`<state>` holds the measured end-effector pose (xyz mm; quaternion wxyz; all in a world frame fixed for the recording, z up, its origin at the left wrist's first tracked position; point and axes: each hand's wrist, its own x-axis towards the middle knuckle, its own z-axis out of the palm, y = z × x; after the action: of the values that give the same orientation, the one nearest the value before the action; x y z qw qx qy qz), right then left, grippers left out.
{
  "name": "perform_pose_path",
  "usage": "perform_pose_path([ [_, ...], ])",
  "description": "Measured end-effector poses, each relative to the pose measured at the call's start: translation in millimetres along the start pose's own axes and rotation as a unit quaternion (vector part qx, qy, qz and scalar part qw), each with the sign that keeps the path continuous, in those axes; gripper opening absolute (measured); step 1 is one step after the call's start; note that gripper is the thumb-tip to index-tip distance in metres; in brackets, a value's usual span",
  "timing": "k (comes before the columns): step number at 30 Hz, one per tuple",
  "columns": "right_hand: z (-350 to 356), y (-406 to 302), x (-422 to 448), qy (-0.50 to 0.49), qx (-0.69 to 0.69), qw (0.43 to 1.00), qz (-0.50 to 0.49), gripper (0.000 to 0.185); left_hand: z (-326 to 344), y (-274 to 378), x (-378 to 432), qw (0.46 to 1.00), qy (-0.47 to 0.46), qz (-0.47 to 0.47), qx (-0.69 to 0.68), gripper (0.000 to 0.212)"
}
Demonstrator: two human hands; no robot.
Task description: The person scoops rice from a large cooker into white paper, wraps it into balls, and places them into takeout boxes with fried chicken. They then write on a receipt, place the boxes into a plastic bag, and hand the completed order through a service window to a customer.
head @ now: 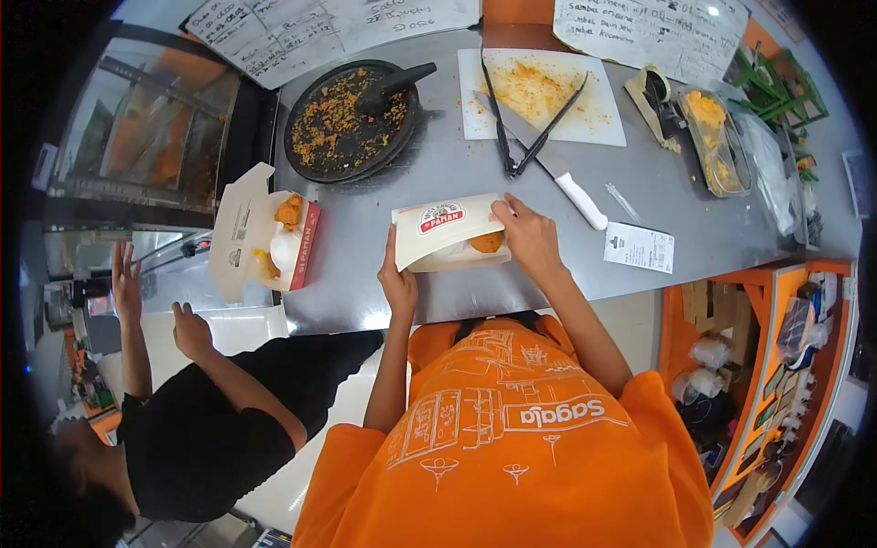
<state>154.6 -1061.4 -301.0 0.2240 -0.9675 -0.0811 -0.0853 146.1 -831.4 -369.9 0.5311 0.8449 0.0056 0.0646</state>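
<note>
A paperboard food box lies before me on the steel counter, its printed lid partly lowered. My left hand grips the box's left end, thumb along the lid's edge. At the opposite end, my right hand pinches the lid's right corner. Through the gap under the lid show a piece of fried food and something white, perhaps wrapped rice. To the left stands a second box, lid up, holding fried chicken, a white wrapped portion and a yellowish item.
A stone mortar with a pestle holds crumbly seasoning. Black tongs and a white-handled knife rest partly on a stained cutting board. Rightward are a printed slip and a tub of yellow food. A co-worker in black stands left.
</note>
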Motion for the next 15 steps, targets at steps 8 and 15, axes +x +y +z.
perform_pose_path([
  [8, 60, 13, -30, 0.113, 0.184, 0.970, 0.109, 0.021, 18, -3, -8, 0.999, 0.013, 0.029, -0.036, 0.056],
  [15, 10, 10, -6, 0.049, 0.292, 0.948, 0.118, 0.028, 17, -3, -14, 0.995, -0.003, 0.093, -0.020, 0.049],
])
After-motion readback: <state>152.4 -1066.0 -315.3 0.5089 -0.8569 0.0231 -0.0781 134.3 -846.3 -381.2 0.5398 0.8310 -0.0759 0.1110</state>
